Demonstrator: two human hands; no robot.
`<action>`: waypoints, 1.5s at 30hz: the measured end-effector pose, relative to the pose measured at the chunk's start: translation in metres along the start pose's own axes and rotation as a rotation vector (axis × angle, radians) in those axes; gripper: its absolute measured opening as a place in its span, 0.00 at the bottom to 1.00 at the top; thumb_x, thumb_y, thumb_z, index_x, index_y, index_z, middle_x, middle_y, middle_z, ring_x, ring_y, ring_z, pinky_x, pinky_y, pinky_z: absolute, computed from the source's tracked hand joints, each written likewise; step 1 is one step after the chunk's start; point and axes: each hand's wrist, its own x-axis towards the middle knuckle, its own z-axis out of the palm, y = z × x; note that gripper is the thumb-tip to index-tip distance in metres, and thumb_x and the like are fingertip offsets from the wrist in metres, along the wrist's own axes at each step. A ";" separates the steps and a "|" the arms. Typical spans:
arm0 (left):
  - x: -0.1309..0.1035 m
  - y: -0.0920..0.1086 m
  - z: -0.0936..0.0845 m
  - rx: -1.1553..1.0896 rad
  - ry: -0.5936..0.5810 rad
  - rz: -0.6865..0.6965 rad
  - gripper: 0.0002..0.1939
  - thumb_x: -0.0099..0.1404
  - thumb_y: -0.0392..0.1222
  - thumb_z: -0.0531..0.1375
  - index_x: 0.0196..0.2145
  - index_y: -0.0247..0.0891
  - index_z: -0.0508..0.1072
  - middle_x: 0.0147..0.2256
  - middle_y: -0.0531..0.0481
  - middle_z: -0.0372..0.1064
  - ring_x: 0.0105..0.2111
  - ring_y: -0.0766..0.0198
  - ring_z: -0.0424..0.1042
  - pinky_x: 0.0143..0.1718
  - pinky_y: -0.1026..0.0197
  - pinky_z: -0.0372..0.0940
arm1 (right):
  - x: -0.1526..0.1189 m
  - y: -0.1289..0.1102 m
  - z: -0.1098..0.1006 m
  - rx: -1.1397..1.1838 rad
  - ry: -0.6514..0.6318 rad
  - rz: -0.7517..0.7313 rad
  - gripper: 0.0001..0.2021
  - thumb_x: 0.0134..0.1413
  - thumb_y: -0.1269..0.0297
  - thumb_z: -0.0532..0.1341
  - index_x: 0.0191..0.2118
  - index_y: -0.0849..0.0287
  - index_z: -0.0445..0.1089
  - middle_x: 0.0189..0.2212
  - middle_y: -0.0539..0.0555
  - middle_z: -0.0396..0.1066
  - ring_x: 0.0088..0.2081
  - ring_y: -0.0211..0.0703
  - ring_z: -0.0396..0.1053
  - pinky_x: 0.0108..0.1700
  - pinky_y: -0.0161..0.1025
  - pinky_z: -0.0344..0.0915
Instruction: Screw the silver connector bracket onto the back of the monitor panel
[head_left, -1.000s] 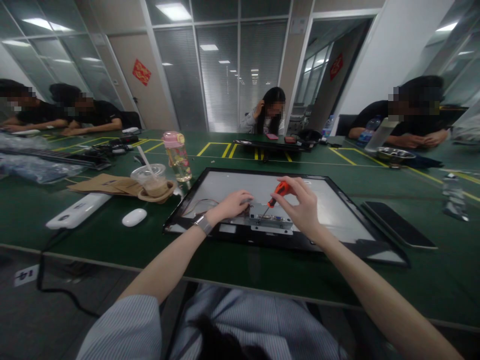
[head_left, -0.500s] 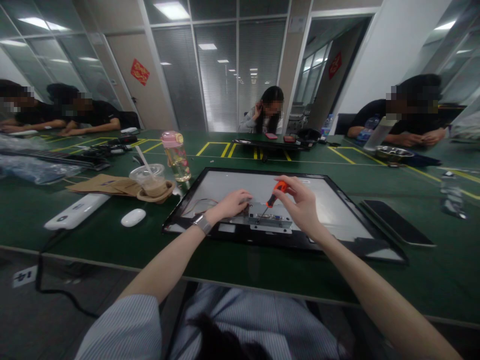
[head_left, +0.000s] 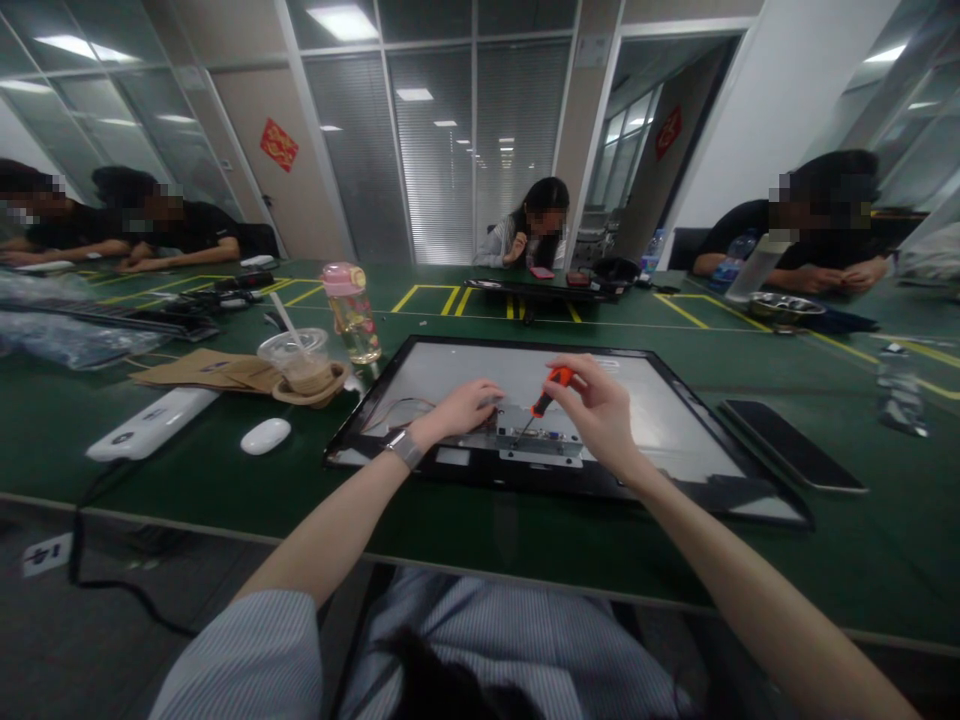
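Observation:
My right hand (head_left: 596, 405) is closed around the orange and black handle of a screwdriver (head_left: 551, 392). The thin shaft slants down to the left, its tip at the front face of a metal bracket (head_left: 547, 452) with a row of connector ports. That bracket sits near the close edge of a display panel (head_left: 645, 400) lying flat, pale grey-white backed with a black frame. At the bracket's left end my left hand (head_left: 469, 408) has its fingers together and bent onto the corner; the fingertips are partly hidden. Thin wires (head_left: 409, 405) run beside it.
Left of the panel are a white mouse (head_left: 265, 436), a long white device (head_left: 154, 422) with a black cable, an iced drink cup (head_left: 300, 362) and a pink-lidded bottle (head_left: 351, 315). A dark phone-like slab (head_left: 795, 445) lies to the right. Several people sit around the green table (head_left: 450, 535).
My hands and the screwdriver stay nearly in place, with the tip still at the bracket. Across the table, a person's hand has come down from beside the head.

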 end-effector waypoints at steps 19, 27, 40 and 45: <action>0.000 -0.002 0.002 -0.007 0.001 -0.009 0.17 0.71 0.34 0.56 0.55 0.38 0.75 0.57 0.41 0.70 0.57 0.54 0.70 0.64 0.47 0.64 | -0.003 -0.005 -0.002 0.125 -0.098 0.057 0.14 0.70 0.59 0.56 0.55 0.49 0.74 0.46 0.55 0.79 0.47 0.49 0.78 0.53 0.54 0.73; -0.001 -0.001 0.001 0.012 -0.011 0.006 0.17 0.72 0.34 0.55 0.56 0.38 0.74 0.57 0.41 0.69 0.57 0.55 0.70 0.63 0.50 0.64 | -0.002 0.000 0.000 -0.004 0.063 0.051 0.06 0.59 0.61 0.67 0.41 0.50 0.79 0.33 0.51 0.73 0.37 0.46 0.73 0.41 0.46 0.74; 0.000 -0.002 0.003 0.017 -0.006 -0.013 0.18 0.71 0.34 0.55 0.56 0.39 0.74 0.58 0.42 0.69 0.57 0.53 0.71 0.64 0.49 0.64 | 0.003 0.010 0.000 0.373 -0.035 0.230 0.07 0.55 0.61 0.70 0.41 0.48 0.78 0.35 0.49 0.77 0.39 0.43 0.75 0.50 0.49 0.72; -0.001 -0.004 0.004 0.001 -0.012 -0.020 0.18 0.72 0.35 0.54 0.57 0.38 0.74 0.58 0.42 0.69 0.57 0.54 0.70 0.64 0.48 0.64 | 0.005 0.010 -0.003 0.344 -0.012 0.260 0.04 0.54 0.62 0.70 0.36 0.49 0.77 0.33 0.48 0.74 0.36 0.42 0.73 0.46 0.47 0.72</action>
